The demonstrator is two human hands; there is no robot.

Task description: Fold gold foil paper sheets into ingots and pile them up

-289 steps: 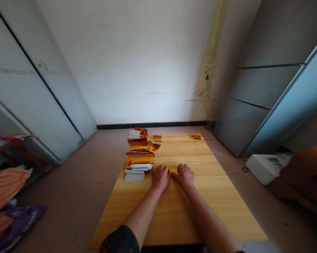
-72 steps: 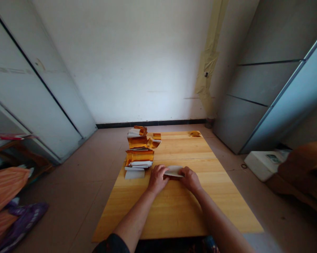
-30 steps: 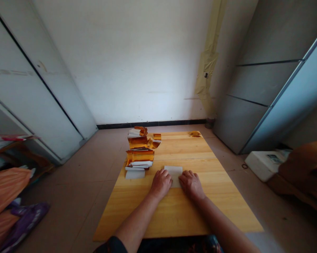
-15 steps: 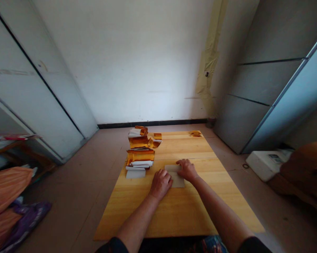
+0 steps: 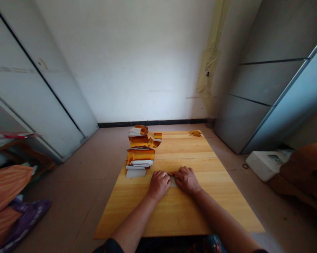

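Observation:
Near the middle of the wooden table (image 5: 184,214), my left hand (image 5: 160,184) and my right hand (image 5: 188,180) are side by side over a sheet of gold-and-grey paper (image 5: 172,181). Both hands are closed, with their fingers curled onto the sheet from either side. Its far edge is turned up, so a strip of the gold face shows between the fingertips, while the near part is pale grey. Most of the sheet is hidden under the hands. To the left lies a stack of gold-and-white papers (image 5: 140,154), with a pale sheet (image 5: 136,173) at its near end.
More gold papers (image 5: 138,141) lie at the table's far left, beside a small gold piece (image 5: 157,135). Another gold piece (image 5: 195,133) is at the far right corner. A white box (image 5: 263,163) stands right of the table, and bags (image 5: 9,189) are at left.
The paper lay flat, grey side up; its far edge is now folded toward me, showing gold. My right hand has come nearer and closer to my left.

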